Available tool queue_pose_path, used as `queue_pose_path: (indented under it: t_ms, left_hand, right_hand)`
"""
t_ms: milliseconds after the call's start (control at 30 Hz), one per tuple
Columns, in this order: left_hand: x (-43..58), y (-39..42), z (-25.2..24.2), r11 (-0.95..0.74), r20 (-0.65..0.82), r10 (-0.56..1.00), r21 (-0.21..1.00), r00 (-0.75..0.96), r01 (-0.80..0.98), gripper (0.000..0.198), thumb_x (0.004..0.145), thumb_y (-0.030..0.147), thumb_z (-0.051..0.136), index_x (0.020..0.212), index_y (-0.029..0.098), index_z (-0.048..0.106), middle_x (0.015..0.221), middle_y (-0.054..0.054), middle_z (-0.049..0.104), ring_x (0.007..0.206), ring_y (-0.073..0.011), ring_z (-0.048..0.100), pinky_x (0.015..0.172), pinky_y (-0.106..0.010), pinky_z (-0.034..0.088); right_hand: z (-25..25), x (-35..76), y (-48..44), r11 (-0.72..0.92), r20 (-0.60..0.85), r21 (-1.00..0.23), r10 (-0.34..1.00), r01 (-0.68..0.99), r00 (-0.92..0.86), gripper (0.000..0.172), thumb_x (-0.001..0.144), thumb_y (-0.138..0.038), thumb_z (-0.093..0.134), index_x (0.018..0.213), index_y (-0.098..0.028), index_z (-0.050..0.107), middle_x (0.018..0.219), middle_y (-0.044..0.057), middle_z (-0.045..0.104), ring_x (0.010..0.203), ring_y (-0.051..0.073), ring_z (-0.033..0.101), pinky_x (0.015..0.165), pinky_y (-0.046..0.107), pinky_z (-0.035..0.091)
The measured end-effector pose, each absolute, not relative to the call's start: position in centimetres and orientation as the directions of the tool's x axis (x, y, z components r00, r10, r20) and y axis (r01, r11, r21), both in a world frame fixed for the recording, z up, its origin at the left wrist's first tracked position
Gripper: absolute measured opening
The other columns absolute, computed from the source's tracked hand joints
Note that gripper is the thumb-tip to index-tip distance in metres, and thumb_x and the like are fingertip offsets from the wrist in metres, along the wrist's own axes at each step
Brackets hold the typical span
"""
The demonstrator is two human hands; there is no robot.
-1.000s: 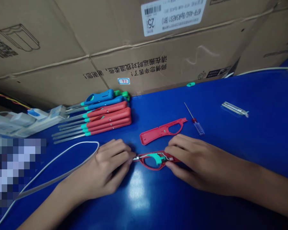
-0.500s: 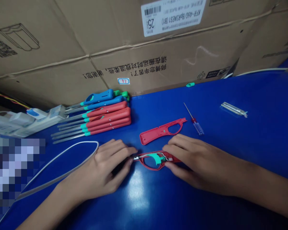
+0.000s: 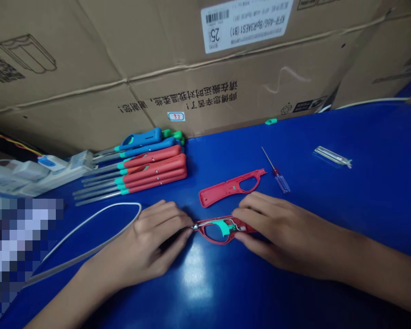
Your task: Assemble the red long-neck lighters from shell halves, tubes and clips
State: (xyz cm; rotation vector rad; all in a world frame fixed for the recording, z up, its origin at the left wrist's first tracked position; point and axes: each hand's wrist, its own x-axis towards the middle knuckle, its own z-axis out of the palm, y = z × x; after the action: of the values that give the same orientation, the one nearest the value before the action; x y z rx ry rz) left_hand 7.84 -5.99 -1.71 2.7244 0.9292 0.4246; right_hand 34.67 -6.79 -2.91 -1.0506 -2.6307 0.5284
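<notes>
Low over the blue table, a red lighter housing half lies open side up, with a green trigger and thin white wires inside it. My right hand grips its right end between thumb and fingers, hiding most of the handle. At the left tip, my left hand pinches the small metal nozzle end; its fingertips cover part of it. Just beyond lies the matching red cover half, hollow side up.
A stack of red and blue long-necked lighters lies at left, beside a white power strip and a looped white cable. A screwdriver, a clear packet and a green cap lie behind. A cardboard box walls the back.
My left fingertips have shifted slightly at the nozzle end, which now shows a little more. My right hand keeps its grip on the housing, and the other things stay put.
</notes>
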Motion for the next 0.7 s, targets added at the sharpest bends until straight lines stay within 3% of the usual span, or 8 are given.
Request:
queue_pose_path:
  t_ms: [467, 700]
  left_hand:
    - [8.1, -6.4, -1.5, -0.739, 0.185, 0.668, 0.278, 0.721, 0.614, 0.011, 0.089, 0.016, 0.053, 0.092, 0.016, 0.063, 0.081, -0.005, 0.062, 0.078, -0.0183, 0.056, 0.073, -0.034, 0.046]
    - [8.9, -6.7, -1.5, -0.763, 0.233, 0.639, 0.312, 0.733, 0.566, 0.013, 0.087, 0.019, 0.060, 0.098, 0.015, 0.062, 0.085, -0.005, 0.065, 0.080, -0.0185, 0.058, 0.074, -0.034, 0.049]
  right_hand:
    - [-3.2, 34.6, -6.8, 0.713, 0.166, -0.382, 0.678, 0.588, -0.716, 0.014, 0.094, -0.026, 0.052, 0.100, -0.016, 0.061, 0.094, 0.006, 0.059, 0.094, 0.021, 0.056, 0.086, 0.038, 0.049]
    - [-3.2, 34.0, -7.3, 0.732, 0.144, -0.371, 0.654, 0.572, -0.743, 0.017, 0.096, -0.028, 0.048, 0.099, -0.015, 0.059, 0.096, 0.007, 0.057, 0.090, 0.022, 0.054, 0.083, 0.040, 0.050]
